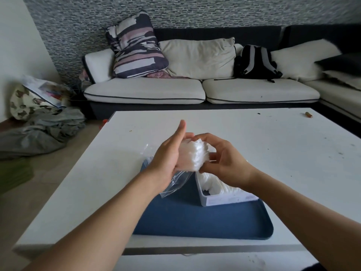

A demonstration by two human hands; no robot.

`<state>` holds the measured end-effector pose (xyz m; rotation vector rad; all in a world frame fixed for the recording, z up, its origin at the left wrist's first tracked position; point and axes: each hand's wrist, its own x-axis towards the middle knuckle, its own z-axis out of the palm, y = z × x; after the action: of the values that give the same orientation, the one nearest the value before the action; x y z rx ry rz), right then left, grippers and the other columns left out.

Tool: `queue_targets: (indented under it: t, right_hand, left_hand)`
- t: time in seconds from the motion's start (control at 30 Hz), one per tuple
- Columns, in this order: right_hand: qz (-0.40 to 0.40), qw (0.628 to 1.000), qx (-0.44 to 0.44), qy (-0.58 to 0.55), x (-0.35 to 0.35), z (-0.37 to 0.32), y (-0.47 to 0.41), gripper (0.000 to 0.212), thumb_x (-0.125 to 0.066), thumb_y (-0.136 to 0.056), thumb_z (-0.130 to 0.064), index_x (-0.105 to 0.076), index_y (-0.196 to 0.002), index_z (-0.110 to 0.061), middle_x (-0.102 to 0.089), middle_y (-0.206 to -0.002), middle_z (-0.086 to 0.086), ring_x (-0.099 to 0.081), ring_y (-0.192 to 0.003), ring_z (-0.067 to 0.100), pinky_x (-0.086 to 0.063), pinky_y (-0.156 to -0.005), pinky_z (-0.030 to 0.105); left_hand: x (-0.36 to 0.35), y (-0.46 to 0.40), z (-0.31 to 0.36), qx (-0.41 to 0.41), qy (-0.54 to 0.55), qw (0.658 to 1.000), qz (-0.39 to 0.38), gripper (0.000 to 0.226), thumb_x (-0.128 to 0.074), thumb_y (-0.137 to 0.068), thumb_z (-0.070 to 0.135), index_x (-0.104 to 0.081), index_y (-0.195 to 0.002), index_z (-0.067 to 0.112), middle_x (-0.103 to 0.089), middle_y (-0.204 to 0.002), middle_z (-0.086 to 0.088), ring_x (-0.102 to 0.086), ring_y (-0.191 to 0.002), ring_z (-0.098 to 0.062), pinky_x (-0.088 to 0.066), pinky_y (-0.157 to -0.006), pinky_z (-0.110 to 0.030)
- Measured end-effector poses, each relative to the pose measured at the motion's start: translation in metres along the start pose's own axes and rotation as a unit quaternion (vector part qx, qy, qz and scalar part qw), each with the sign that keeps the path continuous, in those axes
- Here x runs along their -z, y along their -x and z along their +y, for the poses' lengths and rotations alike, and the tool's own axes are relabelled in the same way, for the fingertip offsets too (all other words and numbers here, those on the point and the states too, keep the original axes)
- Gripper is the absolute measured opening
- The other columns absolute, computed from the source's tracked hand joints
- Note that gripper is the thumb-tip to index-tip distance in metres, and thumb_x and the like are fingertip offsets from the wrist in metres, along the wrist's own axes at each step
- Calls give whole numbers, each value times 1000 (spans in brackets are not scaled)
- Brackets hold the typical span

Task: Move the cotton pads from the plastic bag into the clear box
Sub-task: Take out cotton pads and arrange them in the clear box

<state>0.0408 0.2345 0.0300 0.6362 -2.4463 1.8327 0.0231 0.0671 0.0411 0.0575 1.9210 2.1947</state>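
— We start with the white table (pixel 254 145): smooth, matte, lightly speckled, with a pale sofa (pixel 195 89) beyond its far edge. What sits on it?

— A dark blue tray (pixel 195 218) with rounded corners and a low raised rim, lying close to the table's near edge. Left, right and beyond the tray we see bare tabletop, plenty of open room.

— And the clear box (pixel 224 200)?

— It stands on the tray's right half, its near right corner close to the tray's right rim. It's a straight-walled, frosted plastic box, open on top, with white cotton pads (pixel 216 185) already lying inside.

— Where are our hands?

— Both hang above the tray's far edge. Our left hand (pixel 168 159) is mostly flat, fingers extended, palm pressed against the left side of a stack of cotton pads (pixel 193 155). Our right hand (pixel 220 159) curls round the stack's right side, fingertips closed on it. So the stack is clamped between both hands, soft, fluffy, with ragged layered edges, just above the box's far end.

— The plastic bag (pixel 173 184)?

— Thin, crinkled, transparent film, drooping under our left hand onto the tray's left half, just beside the box. We cannot tell whether the left hand also pinches it.
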Motion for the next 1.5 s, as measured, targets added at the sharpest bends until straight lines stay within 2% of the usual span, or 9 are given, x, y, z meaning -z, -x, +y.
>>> queue_targets:
  t: [0.23,0.47,0.73,0.83,0.97,1.07,1.3,1.43,1.5]
  right_hand:
    - [60,988,61,128,-31,-9,4,90,-70,-67,-15,-34,-149,-15,-43,-142,-1,-49,-129,11,-47,-104,27]
    - [54,989,55,126,-29,-7,2,96,-74,-65,-35,-30,-151,-24,-48,-140,-4,-51,-127,18,-47,-105,44]
    - [114,983,53,137,-36,-9,3,87,-59,-82,-63,-27,-154,-27,-49,-143,-9,-51,-130,10,-45,-108,42]
    - [92,986,66,121,-35,-12,3,74,-53,-88,-61,-39,-150,-22,-53,-135,-5,-54,-126,13,-47,-105,45]
    - [108,988,8,-112,-10,-26,-4,33,-43,-103,-26,-68,-118,-10,-67,-116,7,-64,-106,13,-52,-89,33]
    - [13,986,-21,-163,17,-27,0,32,-39,-100,3,-66,-117,-4,-69,-108,11,-64,-98,24,-54,-87,36]
    - [-41,995,47,-78,27,-19,1,26,-57,-97,-5,-64,-121,4,-66,-125,18,-64,-108,36,-52,-88,46]
    - [3,996,58,-72,26,-19,1,27,-62,-93,-11,-69,-113,6,-71,-114,21,-61,-104,51,-46,-85,68]
    - [29,995,48,-83,25,-19,1,30,-66,-89,-17,-73,-110,4,-73,-109,22,-64,-99,49,-48,-84,65]
  left_hand:
    - [-26,7,-1,12,153,979,137,48,-50,-97,57,-71,-84,15,-77,-81,-8,-74,-75,-26,-59,-82,-45]
    - [-20,12,3,103,185,977,21,70,-46,-94,69,-70,-123,9,-75,-114,-15,-74,-99,-29,-60,-80,-39]
    - [-19,17,2,125,166,977,-51,68,-48,-83,80,-76,-97,20,-76,-84,0,-75,-80,-15,-56,-64,-25]
    - [-20,13,1,121,153,980,-40,63,-50,-84,79,-74,-109,26,-75,-89,3,-72,-84,-16,-50,-73,-28]
    - [-10,9,6,113,144,980,-77,43,-61,-85,63,-74,-75,23,-64,-69,0,-57,-55,-14,-36,-39,-19]
    - [-1,8,12,93,136,974,-154,44,-59,-79,61,-76,-76,21,-58,-70,0,-54,-51,-12,-34,-35,-20]
    - [6,9,13,82,142,943,-291,61,-35,-98,57,-61,-139,19,-61,-113,-10,-61,-61,-2,-38,-47,-16]
    - [5,16,16,107,173,928,-311,54,-42,-89,54,-81,-107,21,-61,-61,4,-56,-48,-1,-45,-46,-13]
    - [4,14,14,96,176,924,-326,59,-45,-89,56,-73,-125,18,-51,-59,6,-47,-46,-1,-39,-44,-14]
